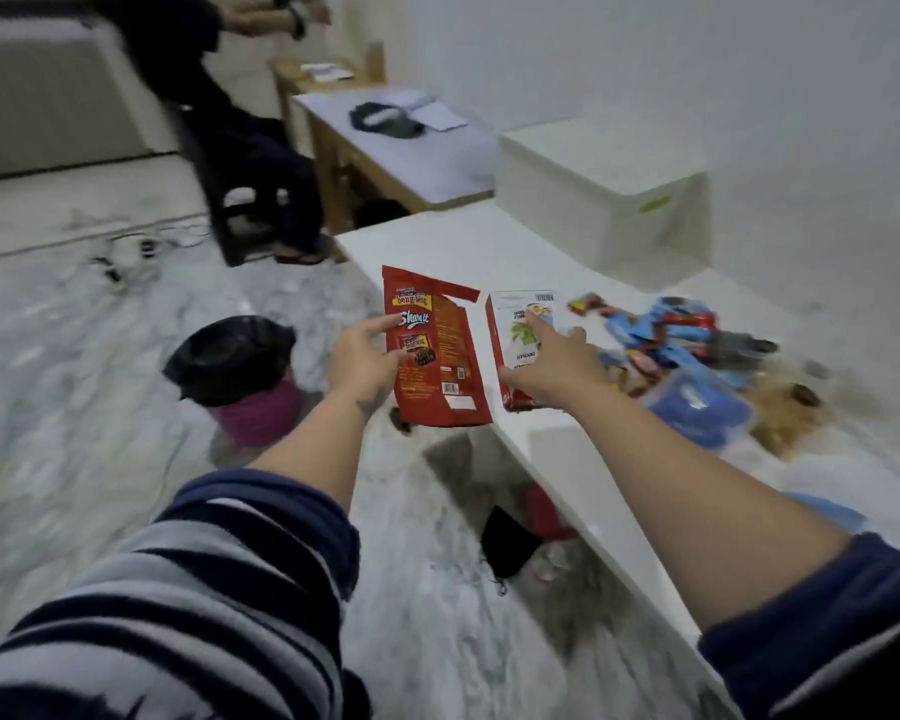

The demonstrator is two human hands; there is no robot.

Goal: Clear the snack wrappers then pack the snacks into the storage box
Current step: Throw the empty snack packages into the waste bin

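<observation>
Left hand pinching a torn red Beng-Beng wrapper past the counter edge, right hand gripping a white-and-red wrapper upright, loose snacks heaped just beside — white storage box at the counter's far end, bin on the floor.

Both your arms are stretched forward and nearly straight, sleeves of a dark-and-pale striped top pushed up above the elbows so the forearms are bare. Your left hand is out ahead with its back toward the camera, wrist slightly bent, fingers curled forward and pinching the edge of a red wrapper that hangs upright from the grip. A small dark mark shows on the left wrist. Your right hand reaches a little farther right, palm turned away, index finger extended upward along a white and red packet, thumb and remaining fingers closed around its lower part.
</observation>
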